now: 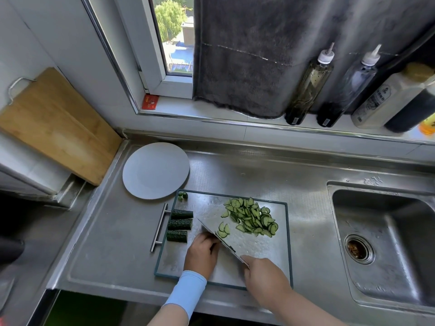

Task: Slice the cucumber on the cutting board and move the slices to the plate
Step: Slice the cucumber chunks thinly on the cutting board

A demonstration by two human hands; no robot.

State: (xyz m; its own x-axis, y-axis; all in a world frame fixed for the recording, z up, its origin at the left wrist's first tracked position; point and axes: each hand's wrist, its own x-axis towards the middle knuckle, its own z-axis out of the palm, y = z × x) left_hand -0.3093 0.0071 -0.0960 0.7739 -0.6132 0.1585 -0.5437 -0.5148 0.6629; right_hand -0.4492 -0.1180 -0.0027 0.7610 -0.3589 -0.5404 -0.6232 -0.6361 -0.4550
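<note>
steel desk (106, 231) under a window, sink (388, 231) off to the right, metal board (270, 255) sitting in the middle. right hand (263, 274) is wrapped round the knife (219, 238) handle, and the blade runs diagonally from near-right up to far-left across the board. left hand (202, 252) sits just left of the blade with its fingers (207, 238) curled knuckles-up against it. whatever they're pinning is hidden under the hand, so i can't tell the actual hold. my guess is it's the cucumber piece being cut.

the bit that matters: three uncut chunks (180, 224) lie stacked along the board's left edge, just beyond the left fingers, each with its long axis running left-right. so the left hand is clearly the closer one to drag the next chunk in, and it would need little turning to sit across the blade.

the done slices (251, 217) are heaped on the far-right part of the board, with a few loose ones (223, 229) right beside the blade. the plate (155, 170) is bare and sits off the board's far-left corner, touching or nearly touching it. so pile and plate are on opposite sides, and the slices have to cross the whole board leftward, past the chunks. looks roughly halfway through slicing, and nothing is plated yet.
</note>
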